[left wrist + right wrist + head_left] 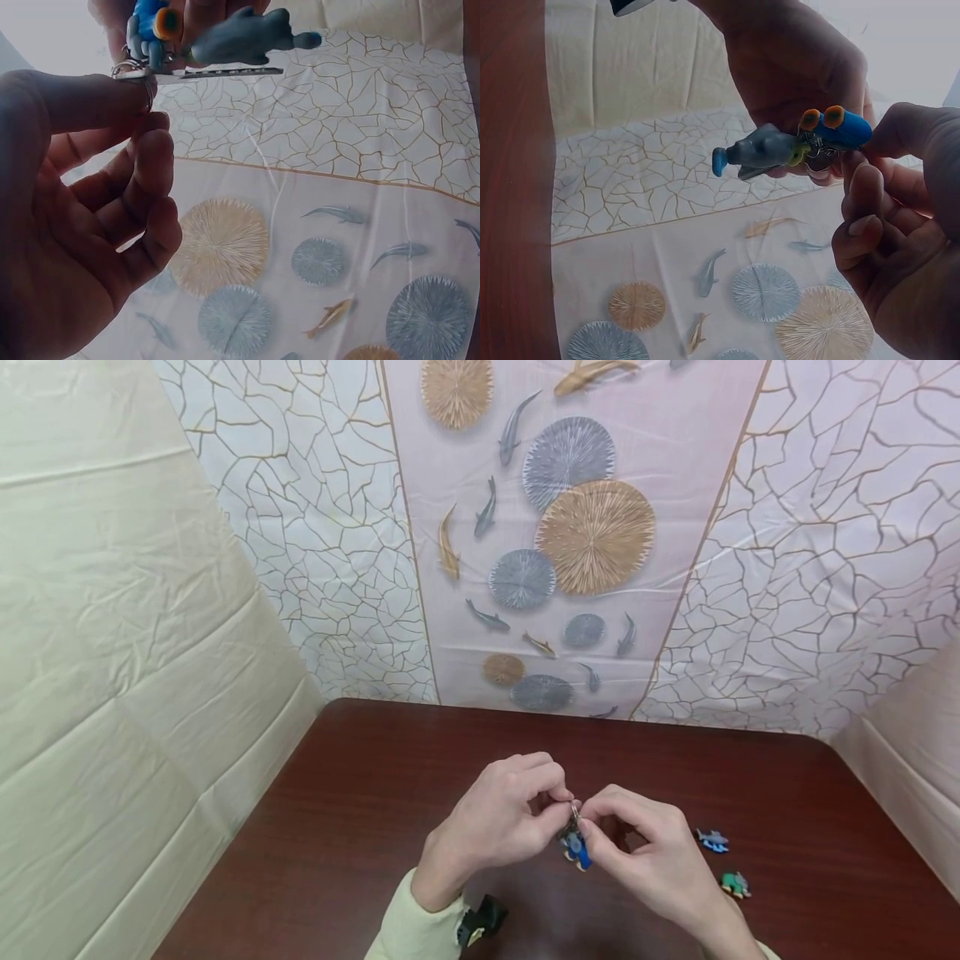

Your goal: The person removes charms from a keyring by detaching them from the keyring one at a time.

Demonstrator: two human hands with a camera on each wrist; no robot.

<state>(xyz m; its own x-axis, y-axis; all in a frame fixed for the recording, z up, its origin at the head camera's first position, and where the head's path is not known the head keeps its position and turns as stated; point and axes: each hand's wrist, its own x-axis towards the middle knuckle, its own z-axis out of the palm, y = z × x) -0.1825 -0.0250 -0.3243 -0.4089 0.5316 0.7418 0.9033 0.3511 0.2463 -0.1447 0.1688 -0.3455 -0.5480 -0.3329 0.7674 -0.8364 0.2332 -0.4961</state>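
Note:
Above the table, my left hand (pixel 502 814) pinches a metal key ring (pixel 574 811) between thumb and forefinger. My right hand (pixel 663 852) meets it from the other side, thumb and forefinger pinching at the same ring. From the ring hang a blue charm (pixel 847 130) with orange ends and a grey, animal-shaped charm (pixel 240 39) with a blue tip. A flat metal key (pixel 232 72) sticks out beside them in the left wrist view. Fingertips hide part of the ring, so how far its coils are spread cannot be seen.
To the right of my right hand, a blue-grey shark-like charm (pixel 712 841) and a green-and-grey charm (pixel 736 884) lie on the dark wood table (pixel 360 827). A black device (pixel 483 920) sits at my left wrist. Patterned cloth (pixel 525 635) hangs behind the table.

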